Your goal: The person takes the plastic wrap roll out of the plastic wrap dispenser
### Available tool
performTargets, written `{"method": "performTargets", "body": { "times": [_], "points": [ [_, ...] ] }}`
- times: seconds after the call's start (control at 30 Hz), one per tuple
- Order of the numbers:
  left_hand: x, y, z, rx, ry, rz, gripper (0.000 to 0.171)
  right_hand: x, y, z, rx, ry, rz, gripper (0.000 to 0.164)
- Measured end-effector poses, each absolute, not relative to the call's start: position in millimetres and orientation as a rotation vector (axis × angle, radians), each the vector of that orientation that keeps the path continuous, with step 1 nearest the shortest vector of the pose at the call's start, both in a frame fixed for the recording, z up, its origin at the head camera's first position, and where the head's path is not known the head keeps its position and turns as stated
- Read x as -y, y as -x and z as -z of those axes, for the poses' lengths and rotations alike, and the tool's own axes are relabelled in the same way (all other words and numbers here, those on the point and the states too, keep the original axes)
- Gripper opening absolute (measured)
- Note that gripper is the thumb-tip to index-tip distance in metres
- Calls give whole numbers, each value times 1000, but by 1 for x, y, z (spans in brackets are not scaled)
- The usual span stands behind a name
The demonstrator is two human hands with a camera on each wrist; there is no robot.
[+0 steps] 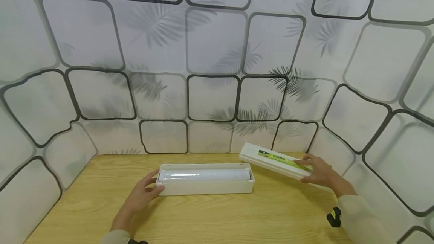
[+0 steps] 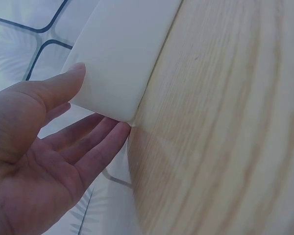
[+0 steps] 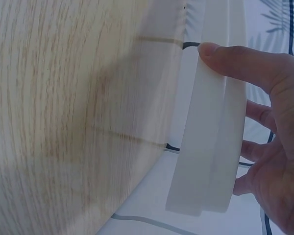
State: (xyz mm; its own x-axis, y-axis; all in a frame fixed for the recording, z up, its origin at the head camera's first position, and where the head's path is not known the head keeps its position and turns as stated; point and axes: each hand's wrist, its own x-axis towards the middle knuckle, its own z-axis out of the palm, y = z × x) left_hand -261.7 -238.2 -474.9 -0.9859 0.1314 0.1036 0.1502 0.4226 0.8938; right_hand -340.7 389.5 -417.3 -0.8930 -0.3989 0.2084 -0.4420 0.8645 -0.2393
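A long white box (image 1: pixel 207 188) sits on the wooden table in the head view, its top uncovered. Inside lies a roll of clear plastic wrap (image 1: pixel 203 175). My left hand (image 1: pixel 140 193) holds the box's left end, thumb on the front face and fingers around the end; the left wrist view shows the thumb on the white wall (image 2: pixel 122 54). Off to the right, my right hand (image 1: pixel 318 170) grips a long white lid (image 1: pixel 252 153) with a green label, thumb on the near edge and fingers over the far side. The lid slants and appears raised off the table.
The light wooden table (image 1: pixel 203 221) runs back to a patterned curtain (image 1: pixel 213 97) with dark rounded squares and leaf prints. That curtain also encloses the left and right sides. A black wrist strap (image 1: pixel 334 217) shows at the right sleeve.
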Motion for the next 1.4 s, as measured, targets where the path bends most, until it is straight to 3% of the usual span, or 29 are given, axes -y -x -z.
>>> {"method": "performTargets", "body": {
  "times": [1.4],
  "points": [
    [238, 261, 474, 2637, 245, 1655, 68, -397, 354, 444, 2836, -807, -544, 76]
  ]
}}
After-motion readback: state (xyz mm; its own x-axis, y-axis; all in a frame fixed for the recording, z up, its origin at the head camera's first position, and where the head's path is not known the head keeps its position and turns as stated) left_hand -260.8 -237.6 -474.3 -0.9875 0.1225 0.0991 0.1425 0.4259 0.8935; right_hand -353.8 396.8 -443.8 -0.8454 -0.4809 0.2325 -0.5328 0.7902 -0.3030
